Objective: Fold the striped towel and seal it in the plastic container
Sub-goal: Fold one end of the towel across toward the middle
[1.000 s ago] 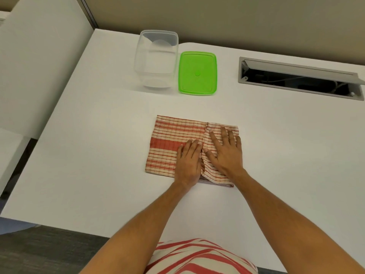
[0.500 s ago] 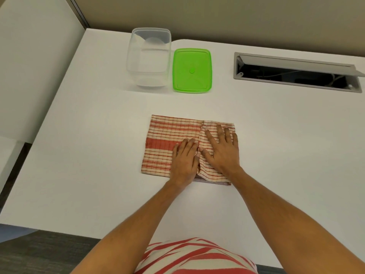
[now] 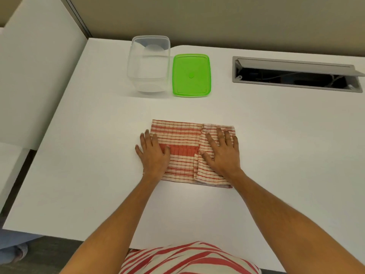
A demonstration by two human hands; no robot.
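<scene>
The red-and-cream striped towel [image 3: 183,153] lies flat on the white table [image 3: 276,155], with its right third folded over the rest. My left hand [image 3: 154,153] rests palm down on the towel's left edge, fingers spread, partly over the table. My right hand [image 3: 223,153] presses flat on the folded right flap. Neither hand grips the cloth. At the back stands the clear plastic container [image 3: 149,64], open and with nothing in it. Its green lid [image 3: 191,75] lies flat just to its right, close beside it.
A grey cable hatch [image 3: 296,75] is sunk into the table at the back right, its flap raised. A white partition panel [image 3: 35,76] borders the table on the left. The table's front edge runs close to my body.
My left hand has slid left from the towel's middle to its left edge. My right hand stays on the folded flap. The towel has not shifted.
</scene>
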